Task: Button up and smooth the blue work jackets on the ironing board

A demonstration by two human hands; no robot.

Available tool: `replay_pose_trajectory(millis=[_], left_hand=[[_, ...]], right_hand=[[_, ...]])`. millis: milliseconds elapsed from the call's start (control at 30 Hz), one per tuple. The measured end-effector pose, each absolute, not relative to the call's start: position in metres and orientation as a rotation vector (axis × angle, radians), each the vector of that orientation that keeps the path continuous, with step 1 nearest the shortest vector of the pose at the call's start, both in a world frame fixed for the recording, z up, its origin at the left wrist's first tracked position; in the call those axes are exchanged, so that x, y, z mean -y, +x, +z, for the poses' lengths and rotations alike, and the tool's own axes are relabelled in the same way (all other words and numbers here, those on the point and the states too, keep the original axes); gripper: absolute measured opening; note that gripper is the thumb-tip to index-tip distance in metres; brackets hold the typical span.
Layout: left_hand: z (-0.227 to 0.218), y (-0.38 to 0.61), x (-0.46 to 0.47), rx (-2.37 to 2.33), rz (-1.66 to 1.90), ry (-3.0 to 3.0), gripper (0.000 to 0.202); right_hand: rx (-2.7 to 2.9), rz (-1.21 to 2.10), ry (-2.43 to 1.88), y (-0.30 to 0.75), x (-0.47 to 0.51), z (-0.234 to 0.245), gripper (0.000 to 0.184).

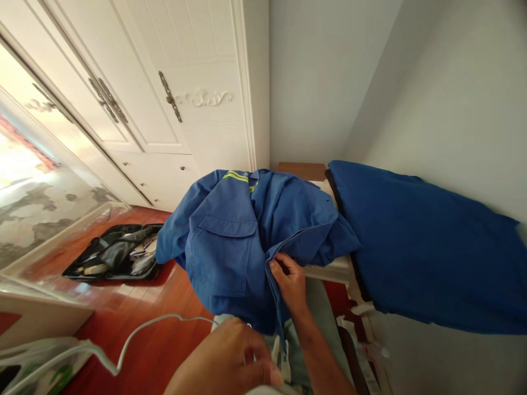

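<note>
A blue work jacket [222, 258] with yellow-green stripes and a large flap pocket lies bunched in front of me. My right hand [290, 282] pinches the jacket's front edge between thumb and fingers, near the middle of the garment. Close to the camera, at the bottom, is my left hand [230, 356], slightly blurred. Its fingers are curled towards the thumb, and whatever they may hold cannot be made out. A white cable [144, 327] runs from the lower left and disappears behind this hand.
Darker blue cloth [428, 247] with a black edge spreads out at the right, by the wall. An open black suitcase [117, 252] with things inside lies on the red wooden floor [164, 304]. White wardrobe [206, 71] doors stand behind. A plastic bag [61, 365] sits lower left.
</note>
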State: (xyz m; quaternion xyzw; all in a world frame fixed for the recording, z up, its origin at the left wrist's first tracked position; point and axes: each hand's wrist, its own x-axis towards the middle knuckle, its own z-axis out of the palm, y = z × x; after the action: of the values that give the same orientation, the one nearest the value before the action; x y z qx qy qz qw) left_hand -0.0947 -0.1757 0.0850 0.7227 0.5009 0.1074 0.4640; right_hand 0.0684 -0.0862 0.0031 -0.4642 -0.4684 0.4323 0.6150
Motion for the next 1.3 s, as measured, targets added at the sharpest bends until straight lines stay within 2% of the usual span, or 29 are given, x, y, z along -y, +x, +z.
replay_pose_trajectory(millis=[100,167,200,267,467,700,867,967,1100,1300], left_hand=[[0.105,-0.087,0.176,-1.220,0.743,1.811,0.032],[0.103,-0.078,0.158,-1.420,1.089,1.906,0.028],[0.097,-0.075,0.146,-1.532,1.184,1.980,0.033],[0.081,-0.069,0.123,-1.635,1.183,2.083,0.044],[0.046,-0.062,0.107,-1.558,1.154,1.973,0.038],[0.039,-0.059,0.109,-1.428,1.278,1.939,0.033],[0.035,-0.057,0.105,-1.443,1.381,1.826,0.023],[0.037,-0.059,0.106,-1.458,1.407,1.759,0.019],[0.042,-0.062,0.108,-1.426,1.376,1.771,0.024],[0.037,-0.055,0.109,-1.409,1.412,1.791,0.038]], right_hand=[[1.103,0.992,-1.052,0.067,0.088,0.004,0.020],[1.088,1.016,-1.036,0.067,0.089,0.004,0.019],[1.078,1.031,-1.026,0.067,0.090,0.004,0.019],[1.065,1.051,-1.003,0.067,0.090,0.004,0.019],[1.029,1.114,-0.983,0.068,0.090,0.002,0.021],[0.955,1.267,-0.954,0.075,0.093,-0.001,0.025],[0.904,1.333,-0.927,0.078,0.091,0.001,0.025],[0.838,1.360,-0.889,0.075,0.090,0.001,0.031],[0.782,1.382,-0.808,0.072,0.087,0.003,0.041],[1.000,1.161,-0.897,0.079,0.086,0.019,0.032]])
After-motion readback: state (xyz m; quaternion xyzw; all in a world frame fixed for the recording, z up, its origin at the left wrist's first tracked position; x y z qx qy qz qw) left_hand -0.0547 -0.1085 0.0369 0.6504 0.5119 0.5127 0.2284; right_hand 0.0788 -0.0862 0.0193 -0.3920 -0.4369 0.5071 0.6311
